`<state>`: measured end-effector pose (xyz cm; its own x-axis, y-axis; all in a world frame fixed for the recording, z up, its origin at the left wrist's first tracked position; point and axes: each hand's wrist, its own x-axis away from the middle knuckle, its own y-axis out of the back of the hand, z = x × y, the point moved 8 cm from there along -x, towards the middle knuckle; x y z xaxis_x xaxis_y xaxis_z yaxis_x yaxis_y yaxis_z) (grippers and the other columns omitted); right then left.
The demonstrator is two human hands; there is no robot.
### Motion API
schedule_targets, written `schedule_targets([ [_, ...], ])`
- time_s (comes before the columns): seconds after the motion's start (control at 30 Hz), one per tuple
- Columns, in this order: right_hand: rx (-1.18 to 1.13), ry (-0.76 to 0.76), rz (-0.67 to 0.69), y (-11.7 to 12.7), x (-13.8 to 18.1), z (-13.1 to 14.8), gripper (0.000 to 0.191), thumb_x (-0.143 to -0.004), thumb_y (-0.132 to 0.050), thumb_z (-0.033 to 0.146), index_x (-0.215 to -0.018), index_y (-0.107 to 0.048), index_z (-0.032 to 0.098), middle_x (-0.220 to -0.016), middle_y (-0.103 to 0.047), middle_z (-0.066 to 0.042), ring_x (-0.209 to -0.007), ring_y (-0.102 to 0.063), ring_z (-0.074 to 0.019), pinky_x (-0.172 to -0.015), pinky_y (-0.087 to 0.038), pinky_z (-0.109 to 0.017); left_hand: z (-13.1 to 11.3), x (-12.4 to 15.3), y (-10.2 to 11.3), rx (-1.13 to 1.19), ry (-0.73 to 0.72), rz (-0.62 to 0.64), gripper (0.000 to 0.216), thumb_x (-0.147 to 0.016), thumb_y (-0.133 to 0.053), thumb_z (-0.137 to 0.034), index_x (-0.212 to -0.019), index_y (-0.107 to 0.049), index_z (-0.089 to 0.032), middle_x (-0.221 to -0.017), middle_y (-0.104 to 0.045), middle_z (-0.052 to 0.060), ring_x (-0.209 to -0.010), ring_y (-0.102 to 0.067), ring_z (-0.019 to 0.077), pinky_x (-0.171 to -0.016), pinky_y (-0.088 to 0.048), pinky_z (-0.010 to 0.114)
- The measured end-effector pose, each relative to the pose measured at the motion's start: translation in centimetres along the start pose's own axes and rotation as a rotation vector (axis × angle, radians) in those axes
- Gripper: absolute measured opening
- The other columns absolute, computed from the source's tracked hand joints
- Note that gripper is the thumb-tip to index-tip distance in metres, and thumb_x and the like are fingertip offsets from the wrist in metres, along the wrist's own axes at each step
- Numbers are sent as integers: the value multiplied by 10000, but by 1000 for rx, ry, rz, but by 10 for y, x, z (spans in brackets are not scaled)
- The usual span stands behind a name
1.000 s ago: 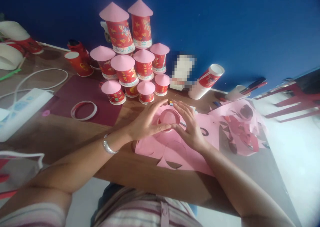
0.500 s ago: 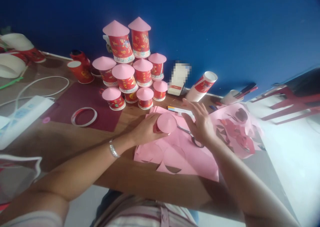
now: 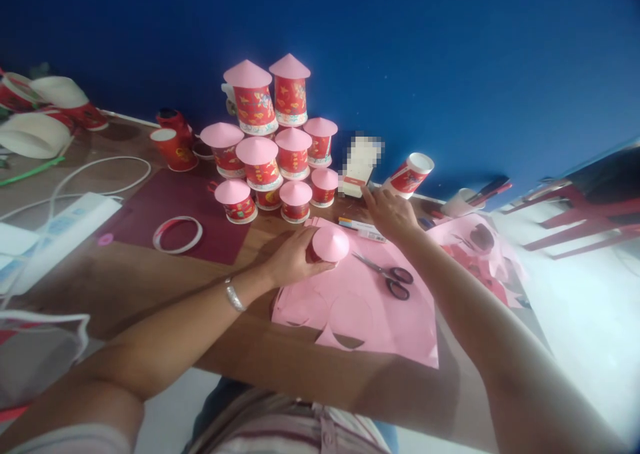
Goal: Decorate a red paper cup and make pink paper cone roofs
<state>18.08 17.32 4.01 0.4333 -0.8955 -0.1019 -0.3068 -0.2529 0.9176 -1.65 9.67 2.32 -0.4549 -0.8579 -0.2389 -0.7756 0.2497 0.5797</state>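
Observation:
My left hand (image 3: pixel 293 257) is wrapped round a small red paper cup topped with a pink paper cone (image 3: pixel 330 243), standing on a pink paper sheet (image 3: pixel 370 314) with round cut-outs. My right hand (image 3: pixel 390 213) reaches across the table with fingers extended toward a blurred white box (image 3: pixel 361 164), a fingertip at the box's lower edge. Its fingers hold nothing. Scissors (image 3: pixel 387 275) with dark handles lie on the pink sheet between my hands. Pens (image 3: pixel 361 227) lie just under my right hand.
A stack of red cups with pink cone tops (image 3: pixel 273 144) stands against the blue wall. A tipped red cup (image 3: pixel 409 174), pink and red paper scraps (image 3: pixel 480 241), a tape ring (image 3: pixel 177 234) on a maroon sheet, a white power strip (image 3: pixel 60 224) and a cable lie around.
My right hand left the cone-topped cup and moved up and away toward the blurred box, uncovering the scissors. My left hand kept its hold on the cup. The camera tilted slightly.

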Motion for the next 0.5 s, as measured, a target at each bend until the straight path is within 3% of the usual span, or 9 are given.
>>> schedule_targets([
  [0.33,34,67,38,-2,-16,8,565,-1047,-261,197,-1566,-354,-7,-1225,-661,-287,-1076,-605,-360,-821,-418,-458,2,-2,0,4,28,7,576,-733,-861,-430,-1173,-595,-171,-1238,-677,148,-1178,-649,348,-1033,-533,554],
  [0.5,39,61,-4,-3,-15,8,565,-1018,-302,124,-1561,-372,-12,-1199,-673,-287,-1042,-622,-359,-807,-437,-466,1,-1,0,27,16,-4,583,-753,-853,-418,-1204,-585,-166,-1287,-670,157,-1226,-636,349,-1086,-508,562],
])
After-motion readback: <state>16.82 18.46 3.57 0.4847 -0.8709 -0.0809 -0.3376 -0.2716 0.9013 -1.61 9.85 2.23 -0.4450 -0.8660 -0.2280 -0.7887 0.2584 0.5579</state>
